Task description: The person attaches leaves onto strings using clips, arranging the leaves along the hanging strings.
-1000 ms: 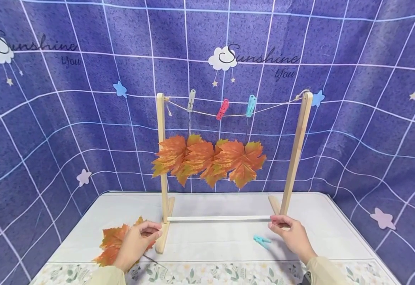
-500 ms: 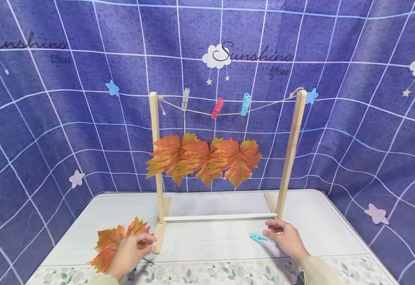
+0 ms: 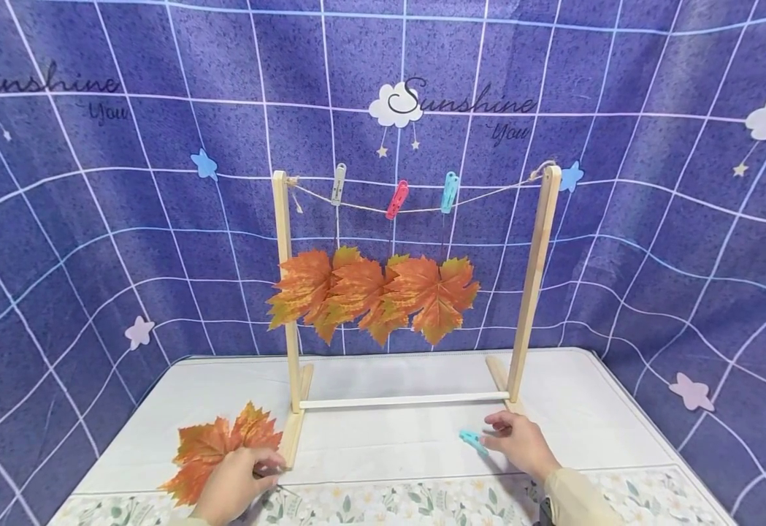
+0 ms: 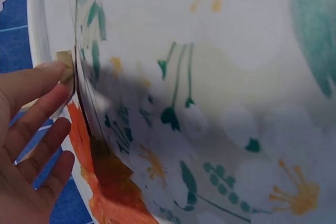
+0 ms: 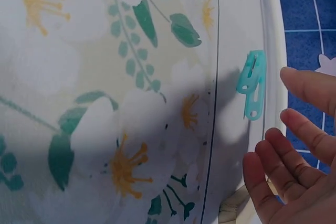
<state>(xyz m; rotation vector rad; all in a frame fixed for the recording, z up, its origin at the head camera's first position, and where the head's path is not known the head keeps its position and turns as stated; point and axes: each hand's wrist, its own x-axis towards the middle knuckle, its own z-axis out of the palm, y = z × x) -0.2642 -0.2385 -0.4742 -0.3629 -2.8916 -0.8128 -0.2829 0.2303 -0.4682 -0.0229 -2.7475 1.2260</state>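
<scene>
My left hand (image 3: 233,486) is over the near side of an orange artificial maple leaf (image 3: 200,447) on the table, with the thumb and fingers apart near its dark stem. The left wrist view shows relaxed fingers beside that leaf (image 4: 113,195), holding nothing. To the right, my right hand (image 3: 522,447) hovers beside a turquoise clothespin (image 3: 471,440). In the right wrist view its loosely bent fingers stand apart from the clothespin (image 5: 253,85). Three similar leaves (image 3: 438,299) hang overlapping from a string, clipped by grey (image 3: 338,184), red (image 3: 397,199) and turquoise (image 3: 450,192) clothespins.
A wooden frame (image 3: 534,292) with two posts and a white crossbar (image 3: 402,401) stands on the white table (image 3: 389,446). Its left foot (image 3: 295,438) lies close to my left hand. A blue gridded curtain (image 3: 159,219) surrounds the table's back and sides.
Both hands have drawn back from the frame's base. The left came down toward the loose leaf's stem, the right toward the loose clothespin. The head view shifted slightly.
</scene>
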